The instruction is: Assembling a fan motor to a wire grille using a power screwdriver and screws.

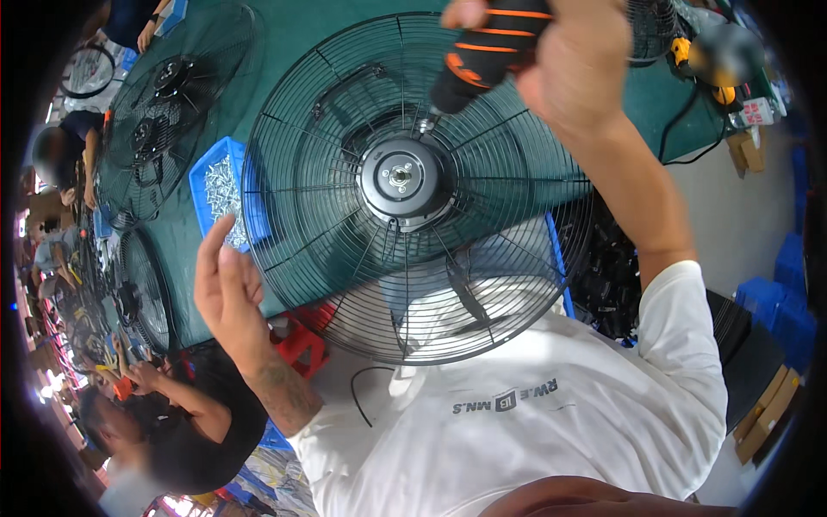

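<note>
A: First entry, with location?
B: Fan grille [508, 179], one, round, black wire. Close-set concentric rings crossed by radial ribs; shallow dish form. Lies partly on the green table [289, 34], its near part reaching past the table edge, in front of the white shirt [551, 431].

A: Centre piece?
B: Motor [398, 177], one, dark and drum-shaped, glossy casing. Lighter disc on its face, with a metal shaft in the middle and small holes around it. A small wire loop at the lower rim.

A: Held tools?
B: Power driver [491, 56], one, black with orange stripes. Tip angled down at the motor's upper right edge; contact with a screw cannot be told.

A: Grip, right hand [586, 69]?
B: Fingers wrapped firmly about the driver; hand slightly blurred.

A: Left hand [228, 284]?
B: Loosely spread, forefinger extended, other fingers bent. Just beside the grille's left rim, near the screw tray. Anything small within it cannot be told.

A: Surroundings?
B: Tray [200, 202], blue, filled with silvery screws [221, 189], beside the grille. Farther left, another motor [175, 77] on a black grille. Below the table edge, a red stool [301, 340].
</note>
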The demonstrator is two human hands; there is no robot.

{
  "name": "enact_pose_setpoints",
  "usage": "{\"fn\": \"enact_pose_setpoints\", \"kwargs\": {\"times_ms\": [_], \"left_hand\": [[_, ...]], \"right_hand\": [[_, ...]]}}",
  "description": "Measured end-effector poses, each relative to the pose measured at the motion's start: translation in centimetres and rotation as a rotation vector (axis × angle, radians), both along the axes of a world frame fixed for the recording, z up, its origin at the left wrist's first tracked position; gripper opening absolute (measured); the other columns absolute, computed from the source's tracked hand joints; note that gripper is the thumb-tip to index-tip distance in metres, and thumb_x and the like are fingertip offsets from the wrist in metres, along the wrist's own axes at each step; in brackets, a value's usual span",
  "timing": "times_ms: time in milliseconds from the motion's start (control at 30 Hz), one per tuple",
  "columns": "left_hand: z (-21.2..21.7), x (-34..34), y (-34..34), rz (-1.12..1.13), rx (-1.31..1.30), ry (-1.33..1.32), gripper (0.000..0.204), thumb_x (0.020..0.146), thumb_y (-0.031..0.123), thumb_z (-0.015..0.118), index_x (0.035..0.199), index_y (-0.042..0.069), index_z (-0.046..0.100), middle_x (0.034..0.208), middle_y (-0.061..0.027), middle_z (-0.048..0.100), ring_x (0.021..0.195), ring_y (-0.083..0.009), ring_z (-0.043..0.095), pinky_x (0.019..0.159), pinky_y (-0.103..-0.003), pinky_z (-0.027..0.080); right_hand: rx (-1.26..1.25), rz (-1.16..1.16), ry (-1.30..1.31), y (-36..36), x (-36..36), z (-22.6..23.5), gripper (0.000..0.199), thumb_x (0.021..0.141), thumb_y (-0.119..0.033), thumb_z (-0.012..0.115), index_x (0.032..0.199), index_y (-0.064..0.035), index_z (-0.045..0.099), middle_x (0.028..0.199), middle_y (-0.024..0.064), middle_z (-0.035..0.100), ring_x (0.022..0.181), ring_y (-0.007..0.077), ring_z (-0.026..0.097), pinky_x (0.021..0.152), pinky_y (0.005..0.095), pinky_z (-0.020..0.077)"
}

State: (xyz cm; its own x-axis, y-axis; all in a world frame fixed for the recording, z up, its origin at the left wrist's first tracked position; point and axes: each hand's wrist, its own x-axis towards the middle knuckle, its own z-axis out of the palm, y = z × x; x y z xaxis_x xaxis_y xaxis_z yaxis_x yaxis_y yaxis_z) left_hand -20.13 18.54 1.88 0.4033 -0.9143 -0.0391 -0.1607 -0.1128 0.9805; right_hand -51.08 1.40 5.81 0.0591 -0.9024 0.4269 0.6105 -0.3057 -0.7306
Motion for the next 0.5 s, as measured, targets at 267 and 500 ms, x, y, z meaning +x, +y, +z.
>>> {"fn": "enact_pose_setpoints", "kwargs": {"times_ms": [267, 500], "left_hand": [[-6.2, 4.6, 4.9, 0.33, 0.143, 0.039, 0.033, 0.107, 0.022, 0.056, 0.125, -0.005, 0.063, 0.069, 0.009, 0.038, 0.056, 0.0016, 0.032, 0.044, -0.018, 0.018], [-7.4, 2.3, 3.8, 0.257, 0.255, -0.072, 0.03, 0.106, 0.018, 0.056, 0.122, -0.007, 0.065, 0.075, 0.0089, 0.047, 0.061, 0.0009, 0.037, 0.05, -0.017, 0.026]], "right_hand": [[-0.045, 0.101, 0.02, -3.8, 5.1, -3.7, 0.015, 0.093, -0.01, 0.071, 0.102, -0.0039, 0.061, 0.079, -0.0026, 0.061, 0.066, 0.0038, 0.058, 0.059, 0.0219, 0.0468], [-0.055, 0.133, 0.079, -5.0, 5.3, -5.0, 0.017, 0.089, -0.011, 0.073, 0.099, -0.004, 0.061, 0.076, -0.0031, 0.059, 0.065, 0.0046, 0.056, 0.06, 0.0238, 0.0456]]}}
